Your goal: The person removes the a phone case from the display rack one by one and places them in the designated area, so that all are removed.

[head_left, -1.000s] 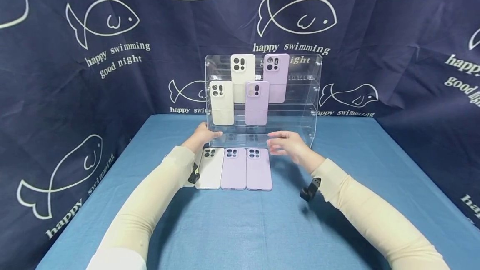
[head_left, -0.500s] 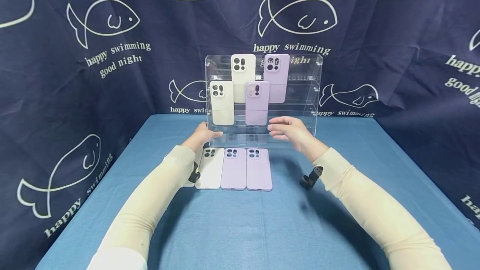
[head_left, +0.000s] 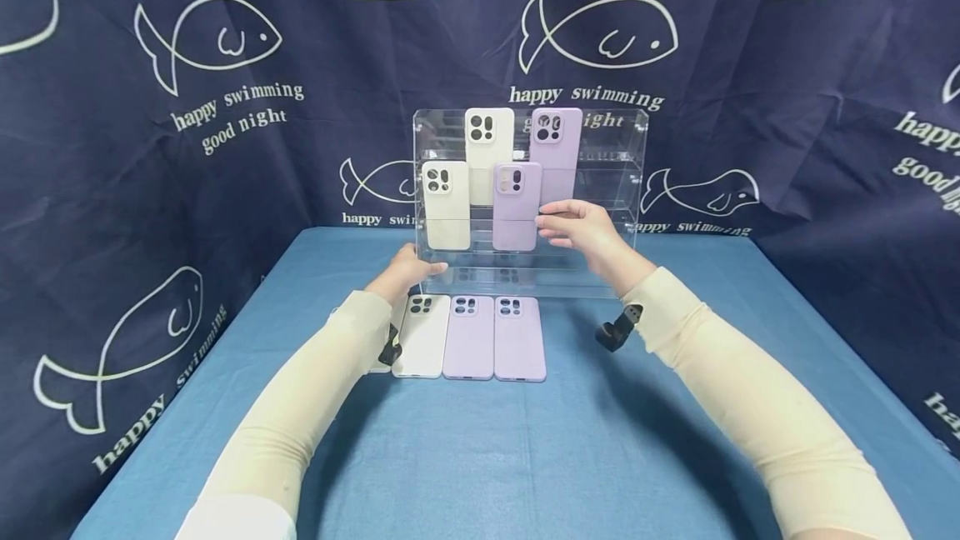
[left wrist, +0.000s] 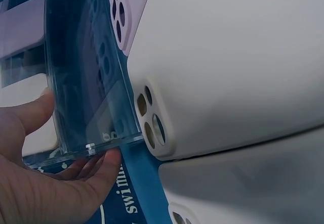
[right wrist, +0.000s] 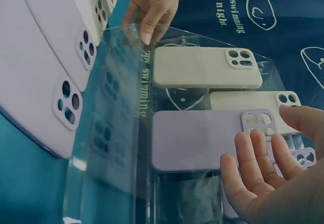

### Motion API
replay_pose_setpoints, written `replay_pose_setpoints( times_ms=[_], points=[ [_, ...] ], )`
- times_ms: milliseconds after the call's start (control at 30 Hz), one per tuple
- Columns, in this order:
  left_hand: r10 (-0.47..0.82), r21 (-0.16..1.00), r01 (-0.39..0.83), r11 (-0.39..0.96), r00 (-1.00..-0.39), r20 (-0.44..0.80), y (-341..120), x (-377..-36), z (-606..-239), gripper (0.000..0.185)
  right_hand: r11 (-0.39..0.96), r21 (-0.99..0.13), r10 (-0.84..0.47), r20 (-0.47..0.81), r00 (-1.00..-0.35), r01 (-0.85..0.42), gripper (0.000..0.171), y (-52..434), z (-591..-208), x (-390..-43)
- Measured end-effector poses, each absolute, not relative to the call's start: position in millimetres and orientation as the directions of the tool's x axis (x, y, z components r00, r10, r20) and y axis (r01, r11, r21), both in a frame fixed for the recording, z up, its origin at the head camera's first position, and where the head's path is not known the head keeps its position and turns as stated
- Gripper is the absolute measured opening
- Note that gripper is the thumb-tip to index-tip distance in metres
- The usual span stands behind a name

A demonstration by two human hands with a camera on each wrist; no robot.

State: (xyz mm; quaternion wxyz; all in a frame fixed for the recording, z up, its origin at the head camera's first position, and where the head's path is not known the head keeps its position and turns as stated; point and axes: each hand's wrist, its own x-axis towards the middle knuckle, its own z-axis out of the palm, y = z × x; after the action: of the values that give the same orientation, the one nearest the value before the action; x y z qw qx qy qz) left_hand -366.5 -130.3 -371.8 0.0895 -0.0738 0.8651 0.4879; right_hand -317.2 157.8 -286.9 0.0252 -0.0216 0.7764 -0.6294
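Observation:
A clear acrylic display stand carries two white phone cases and two lilac ones on its tiers. My left hand grips the stand's lower left side, thumb in front and fingers behind the panel, as the left wrist view shows. With fingers extended and lightly bent, my right hand is at the right edge of the lower lilac phone case. In the right wrist view its fingertips overlap that case near the camera cutout. The lower white phone case leans left of it. Behind are the upper white case and upper lilac case.
In front of the stand, a row of phone cases lies flat on the blue cloth table: two lilac ones and white ones, the leftmost partly hidden by the left wrist. A dark fish-print curtain surrounds the table.
My right hand has risen from in front of the stand's base to beside the lower lilac case. My left hand and the cases have stayed put.

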Motion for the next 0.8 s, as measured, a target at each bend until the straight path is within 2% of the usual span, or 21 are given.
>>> replay_pose_setpoints(
  times_ms=[800],
  points=[
    [-0.042,0.822,-0.219,0.525,-0.972,-0.232,-130,-364,-372,0.074,0.194,-0.981,0.112,0.044,-0.993,-0.021,0.038,153,-269,-352]
  ],
)
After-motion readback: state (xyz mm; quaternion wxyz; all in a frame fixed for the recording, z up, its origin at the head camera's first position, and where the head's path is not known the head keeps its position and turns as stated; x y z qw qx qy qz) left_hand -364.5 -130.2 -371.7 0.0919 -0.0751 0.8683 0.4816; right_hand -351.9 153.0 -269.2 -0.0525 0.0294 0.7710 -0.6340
